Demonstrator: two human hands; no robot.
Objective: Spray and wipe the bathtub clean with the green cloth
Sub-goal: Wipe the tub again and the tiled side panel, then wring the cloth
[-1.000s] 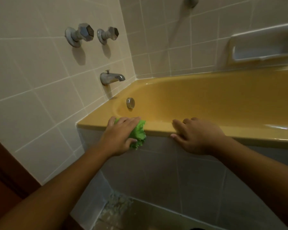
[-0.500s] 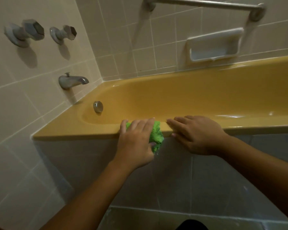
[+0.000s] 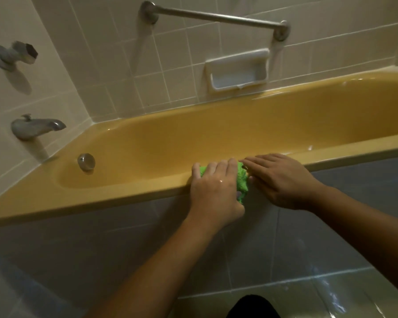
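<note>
The yellow bathtub (image 3: 115,198) runs across the view, its near rim on top of a grey tiled front. My left hand (image 3: 214,189) lies over the bunched green cloth (image 3: 242,180) on that rim, fingers curled over the cloth and thumb side down the front edge. Only the cloth's right part shows beside my knuckles. My right hand (image 3: 278,177) rests flat on the rim just to the right, fingers straight, fingertips touching the cloth. No spray bottle is in view.
A grey spout (image 3: 36,128) and a tap handle (image 3: 14,55) stick out of the left wall. The overflow cap (image 3: 86,161) sits on the tub's left end. A grab bar (image 3: 216,18) and a soap dish (image 3: 238,71) are on the back wall.
My left hand has slid the green cloth rightward along the near rim, away from the tap end, until it meets my right hand. The view has also panned right.
</note>
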